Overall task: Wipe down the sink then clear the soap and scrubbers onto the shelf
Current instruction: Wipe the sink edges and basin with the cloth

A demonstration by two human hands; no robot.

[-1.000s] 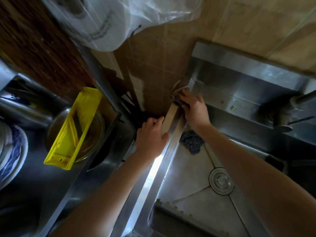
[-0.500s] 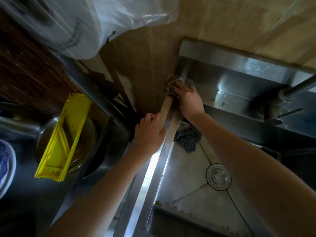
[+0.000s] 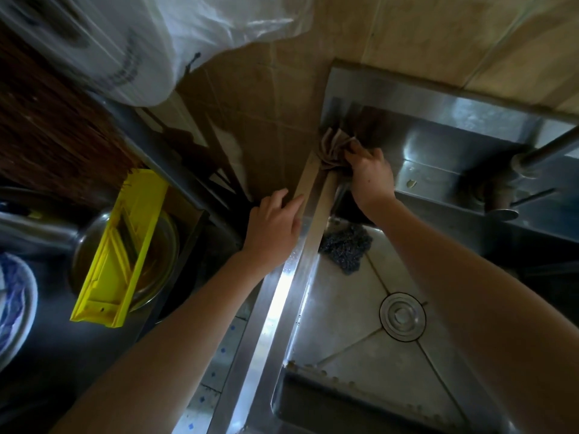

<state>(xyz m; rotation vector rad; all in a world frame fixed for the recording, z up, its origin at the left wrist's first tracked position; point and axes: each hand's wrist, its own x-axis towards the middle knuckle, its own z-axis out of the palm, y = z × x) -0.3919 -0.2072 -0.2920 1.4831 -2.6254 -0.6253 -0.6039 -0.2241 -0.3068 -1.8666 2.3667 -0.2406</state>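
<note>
My right hand (image 3: 371, 177) presses a crumpled brownish cloth (image 3: 333, 148) into the back left corner of the steel sink's rim (image 3: 300, 277). My left hand (image 3: 272, 227) rests flat on the left rim, fingers spread, holding nothing. A dark steel-wool scrubber (image 3: 344, 247) lies in the basin's back left corner, just below my right wrist. The round drain (image 3: 402, 316) sits mid-basin. A small yellowish scrap (image 3: 411, 183) lies on the back ledge. No soap is visible.
The tap pipe and its base (image 3: 513, 170) stand at the back right ledge. Left of the sink are a yellow plastic rack (image 3: 122, 255) over a metal bowl (image 3: 163, 255), a blue-patterned plate (image 3: 15, 302), and a white plastic bag (image 3: 150, 36) hanging above.
My right hand has pushed the cloth further back along the rim into the corner. My left hand has opened flatter on the rim. The view shifted slightly left.
</note>
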